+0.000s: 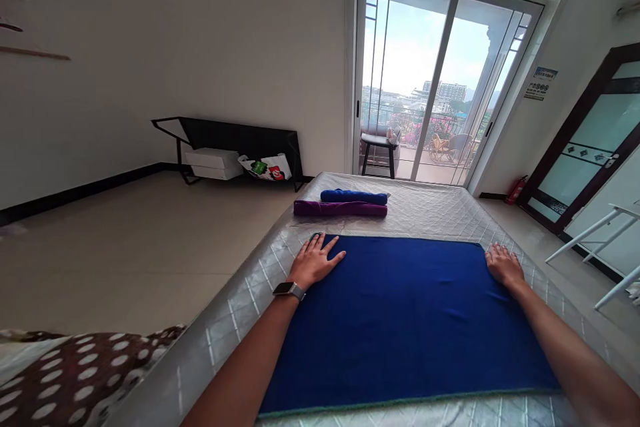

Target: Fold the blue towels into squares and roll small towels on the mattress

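Note:
A blue cloth (400, 320) lies spread flat on a mattress (430, 208) with a pale, shiny quilted cover. My left hand (316, 260), with a watch (289, 289) on its wrist, rests with spread fingers on the cloth's far left corner. At the far right corner my right hand (504, 264) lies flat, fingers stretched forward, partly over the edge. Slight wrinkles show in the cloth near the right hand. Beyond it, a rolled purple cloth (340, 209) and a rolled blue cloth (354, 197) lie one behind the other.
A brown polka-dot fabric (85, 373) lies at the lower left. Against the far wall stands a low black rack (235, 135) holding a white box (213, 163) and a printed bag (267, 167). Right of the mattress are a white stool (615, 227) and a fire extinguisher (516, 190).

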The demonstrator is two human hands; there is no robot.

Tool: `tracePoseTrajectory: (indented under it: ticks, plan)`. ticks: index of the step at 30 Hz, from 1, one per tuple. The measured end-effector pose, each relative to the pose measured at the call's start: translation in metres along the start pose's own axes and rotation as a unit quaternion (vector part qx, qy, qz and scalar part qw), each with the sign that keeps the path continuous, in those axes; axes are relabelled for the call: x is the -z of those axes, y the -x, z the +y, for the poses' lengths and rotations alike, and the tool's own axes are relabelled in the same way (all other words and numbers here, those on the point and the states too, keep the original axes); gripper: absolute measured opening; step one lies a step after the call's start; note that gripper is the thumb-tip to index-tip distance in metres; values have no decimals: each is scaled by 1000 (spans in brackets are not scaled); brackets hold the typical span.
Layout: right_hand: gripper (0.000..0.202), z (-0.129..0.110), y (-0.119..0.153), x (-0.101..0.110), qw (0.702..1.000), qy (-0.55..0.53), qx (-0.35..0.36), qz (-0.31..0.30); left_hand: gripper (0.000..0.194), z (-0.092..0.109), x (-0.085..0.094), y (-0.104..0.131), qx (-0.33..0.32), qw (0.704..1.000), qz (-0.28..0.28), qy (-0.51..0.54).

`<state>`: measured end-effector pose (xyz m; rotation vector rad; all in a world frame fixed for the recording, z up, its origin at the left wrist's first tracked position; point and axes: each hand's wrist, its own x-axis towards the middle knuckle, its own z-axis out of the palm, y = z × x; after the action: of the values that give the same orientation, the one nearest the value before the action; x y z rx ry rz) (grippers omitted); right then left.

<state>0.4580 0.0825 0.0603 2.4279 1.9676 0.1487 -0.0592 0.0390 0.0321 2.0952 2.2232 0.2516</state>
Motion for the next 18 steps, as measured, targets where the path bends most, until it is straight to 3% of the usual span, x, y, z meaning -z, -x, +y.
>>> tracePoseTrajectory:
  ticks: [2, 5, 9, 11, 14, 18]
  plan:
    - [61, -18, 12, 8, 998, 7, 17, 55, 74, -1, -2, -1, -1, 1000, 5, -3]
    - [60, -75, 41, 16, 992, -29, 101, 74, 75, -4, -5, -3, -1, 1000, 4, -10]
    - [64, -161, 86, 11, 954, -112, 279, 10, 75, -6, -6, -4, -7, 1000, 3, -15]
    - [68, -189, 103, 6, 935, -134, 328, -29, 73, -6, -5, -4, -7, 1000, 4, -15]
    - [73, -195, 111, 1, 926, -143, 341, -72, 73, -5, -4, -3, -7, 1000, 1, -19]
    - [74, -143, 94, 0, 954, -114, 264, -81, 74, -4, -2, -3, -9, 1000, -5, -27]
